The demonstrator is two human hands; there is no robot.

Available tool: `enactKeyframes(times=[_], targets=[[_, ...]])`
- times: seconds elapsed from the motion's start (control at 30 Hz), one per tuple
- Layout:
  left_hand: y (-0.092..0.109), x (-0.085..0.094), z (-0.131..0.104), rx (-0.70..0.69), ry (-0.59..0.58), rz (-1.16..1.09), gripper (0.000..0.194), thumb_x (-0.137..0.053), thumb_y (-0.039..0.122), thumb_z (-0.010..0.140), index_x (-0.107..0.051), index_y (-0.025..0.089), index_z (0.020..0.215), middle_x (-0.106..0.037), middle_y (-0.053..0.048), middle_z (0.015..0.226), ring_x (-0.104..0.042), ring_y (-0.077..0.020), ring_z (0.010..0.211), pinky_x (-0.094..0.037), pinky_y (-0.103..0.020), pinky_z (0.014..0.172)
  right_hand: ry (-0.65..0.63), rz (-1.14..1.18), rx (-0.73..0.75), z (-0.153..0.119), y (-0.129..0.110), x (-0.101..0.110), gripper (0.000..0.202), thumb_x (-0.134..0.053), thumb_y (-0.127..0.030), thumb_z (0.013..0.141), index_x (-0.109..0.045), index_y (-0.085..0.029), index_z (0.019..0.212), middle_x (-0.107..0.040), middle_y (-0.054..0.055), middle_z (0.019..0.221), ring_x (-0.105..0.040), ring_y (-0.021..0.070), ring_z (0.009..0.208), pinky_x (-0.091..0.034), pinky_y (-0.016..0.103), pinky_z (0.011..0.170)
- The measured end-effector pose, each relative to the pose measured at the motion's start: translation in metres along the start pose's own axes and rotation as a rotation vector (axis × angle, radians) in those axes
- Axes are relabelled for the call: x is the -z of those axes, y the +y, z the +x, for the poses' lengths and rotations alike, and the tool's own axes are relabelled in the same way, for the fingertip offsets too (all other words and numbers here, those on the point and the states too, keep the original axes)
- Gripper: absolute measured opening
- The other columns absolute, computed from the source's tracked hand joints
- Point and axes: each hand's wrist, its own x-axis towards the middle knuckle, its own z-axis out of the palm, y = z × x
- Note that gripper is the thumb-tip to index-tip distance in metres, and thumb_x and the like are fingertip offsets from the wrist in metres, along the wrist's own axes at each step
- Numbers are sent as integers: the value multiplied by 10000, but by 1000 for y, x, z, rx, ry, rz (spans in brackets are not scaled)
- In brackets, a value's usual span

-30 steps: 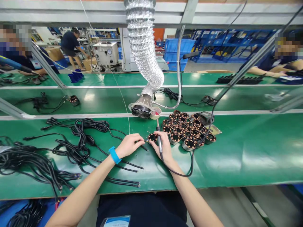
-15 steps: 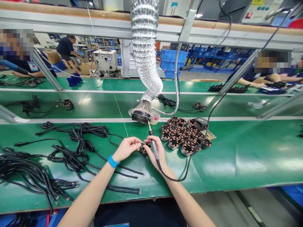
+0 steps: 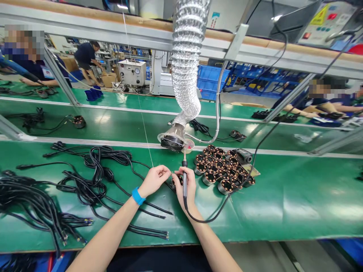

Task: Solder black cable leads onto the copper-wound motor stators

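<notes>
My right hand is closed around a soldering iron, whose tip points away from me toward the fume extractor. Its thumb and forefinger also reach toward a copper-wound motor stator, partly hidden behind the hand. Beside it, my left hand, with a blue wristband, pinches something tiny at the stator's upper edge, perhaps a wire end; it is too small to make out. A thin pale strand, perhaps solder wire, hangs down close to the left hand.
A fume extractor on a silver duct hangs ahead of my hands. Several stators stand grouped on the right. Black cables cover the left of the green bench. A small round dish sits behind the iron's tip. Other people work beyond.
The soldering iron has turned more upright in my right hand. Both hands remain at the stator, their fingertips slightly raised from it. The whole view has shifted and tilted a little.
</notes>
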Motion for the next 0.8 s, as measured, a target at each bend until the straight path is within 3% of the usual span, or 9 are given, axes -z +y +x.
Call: enactKeyframes(times=[0.13, 0.23, 0.47, 0.67, 0.8], targets=[[-2, -2, -2, -51, -30, 77, 90, -581, 219, 826, -631, 145, 815, -638, -20, 769, -569, -142, 720, -449, -236, 697, -21, -96, 191, 5, -15, -2, 309, -687, -193, 856, -575, -256, 1137, -592, 52, 1061, -604, 202, 1027, -529, 370, 909], [-2, -2, -5, -69, -61, 147, 108, -568, 221, 845, -647, 148, 836, -655, -25, 799, -577, -154, 748, -447, -245, 716, -51, -63, 238, 6, -20, -6, 294, -609, -134, 894, -577, -263, 1156, -569, 47, 1070, -627, 163, 950, -542, 323, 875], [2, 6, -6, 0, -157, 65, 255, -578, 391, 897, -661, 151, 870, -641, -28, 815, -556, -167, 775, -431, -262, 728, -84, 44, 59, 7, -13, 4, 305, -613, -118, 867, -561, -257, 1134, -525, 17, 1058, -661, 105, 773, -552, 274, 798], [7, 1, -7, 104, -133, -35, 272, -617, 413, 856, -631, 150, 790, -590, 1, 722, -510, -139, 678, -399, -252, 665, -101, 60, -5, 1, -3, 10, 278, -626, -166, 869, -563, -254, 1125, -545, 22, 1055, -671, 117, 777, -557, 281, 784], [-1, -7, -3, 101, -42, -87, 255, -642, 395, 819, -614, 147, 763, -587, 1, 713, -516, -136, 678, -399, -248, 667, -91, 30, 34, -1, 5, 8, 231, -603, -181, 891, -588, -246, 1113, -562, 30, 1032, -668, 128, 795, -553, 289, 787]])
